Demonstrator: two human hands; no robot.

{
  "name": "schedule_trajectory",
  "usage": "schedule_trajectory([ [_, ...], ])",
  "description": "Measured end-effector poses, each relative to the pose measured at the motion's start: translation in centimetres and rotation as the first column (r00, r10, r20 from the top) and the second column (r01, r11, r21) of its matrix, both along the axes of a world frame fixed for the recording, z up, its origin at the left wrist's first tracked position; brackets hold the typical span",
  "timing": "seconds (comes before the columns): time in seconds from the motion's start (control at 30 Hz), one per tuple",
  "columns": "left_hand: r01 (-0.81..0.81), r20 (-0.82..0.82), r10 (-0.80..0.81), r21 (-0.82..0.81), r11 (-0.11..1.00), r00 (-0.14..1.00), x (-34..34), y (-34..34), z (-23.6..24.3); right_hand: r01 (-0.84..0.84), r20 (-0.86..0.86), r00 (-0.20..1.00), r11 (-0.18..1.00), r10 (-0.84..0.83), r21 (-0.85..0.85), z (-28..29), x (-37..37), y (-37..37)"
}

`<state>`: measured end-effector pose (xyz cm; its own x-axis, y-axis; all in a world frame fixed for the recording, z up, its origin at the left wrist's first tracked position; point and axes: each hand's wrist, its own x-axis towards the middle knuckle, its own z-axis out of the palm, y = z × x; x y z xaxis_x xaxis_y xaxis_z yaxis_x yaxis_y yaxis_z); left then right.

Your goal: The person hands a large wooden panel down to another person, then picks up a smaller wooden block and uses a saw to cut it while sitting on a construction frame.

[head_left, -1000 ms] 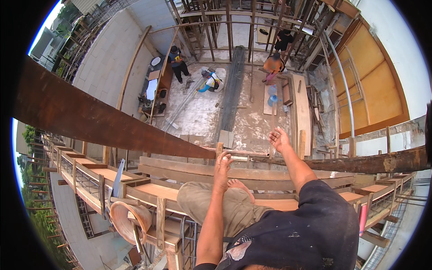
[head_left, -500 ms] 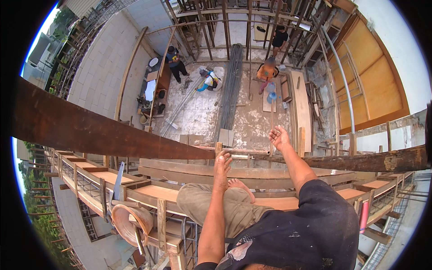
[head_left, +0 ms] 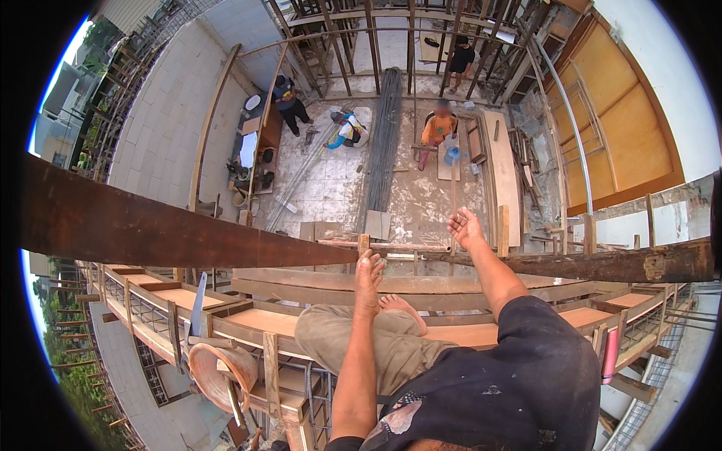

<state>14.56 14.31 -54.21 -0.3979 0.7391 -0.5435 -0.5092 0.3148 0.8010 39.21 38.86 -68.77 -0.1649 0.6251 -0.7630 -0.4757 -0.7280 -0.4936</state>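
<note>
My left hand (head_left: 369, 282) is raised beside the upright end of a short wooden post (head_left: 364, 244), with its fingers stretched and nothing visible in them. To its right my right hand (head_left: 465, 228) is held out palm up, fingers apart and slightly bent, also holding nothing I can see. From the left a broad dark wooden beam (head_left: 165, 222) reaches toward my left hand. A rough round timber (head_left: 594, 264) runs to the right below my right hand. Under both hands lie long boards (head_left: 421, 286) by my bare foot (head_left: 402, 308).
A handsaw (head_left: 198, 304) stands upright at left beside an orange bucket (head_left: 218, 372) with wooden handles in it. Timber formwork (head_left: 263, 322) with rebar crosses below me. Down on the floor, several people work around a rebar bundle (head_left: 385, 143), a blue jug (head_left: 451, 155) and planks (head_left: 502, 177).
My hands have hardly moved. Below, the person in orange has straightened up and shifted left, and the person in black at the back has turned and moved slightly left.
</note>
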Motion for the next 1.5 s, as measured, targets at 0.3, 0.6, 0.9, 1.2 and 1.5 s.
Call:
schedule_trajectory([
  [0.3, -0.011, -0.003, 0.011, -0.043, 0.999, 1.0, 0.2, -0.7, -0.5, -0.006, 0.036, 0.999, 1.0, 0.007, -0.029, -0.5, 0.7, -0.5],
  [0.6, -0.002, -0.04, -0.001, -0.086, 0.996, 0.999, 0.1, -0.9, -0.6, 0.017, 0.038, 0.999, 0.999, -0.015, -0.051, -1.0, 1.1, -1.5],
  [0.9, -0.001, -0.045, -0.003, -0.109, 0.994, 0.999, 0.2, -0.9, -0.5, 0.017, 0.011, 1.0, 0.999, -0.017, -0.046, -1.2, 1.3, -2.3],
  [1.2, 0.028, -0.016, -0.029, -0.069, 0.997, 0.999, 2.1, 2.2, -0.4, -0.56, 0.78, 0.621, 0.654, -0.075, 0.509, 6.1, 5.0, 2.4],
  [1.5, -0.549, 0.559, 0.457, -0.004, 0.836, 0.692, 4.1, 10.6, 1.4, -0.899, 0.858, -0.016, -0.368, -0.514, -0.237, 32.3, -12.5, 0.7],
])
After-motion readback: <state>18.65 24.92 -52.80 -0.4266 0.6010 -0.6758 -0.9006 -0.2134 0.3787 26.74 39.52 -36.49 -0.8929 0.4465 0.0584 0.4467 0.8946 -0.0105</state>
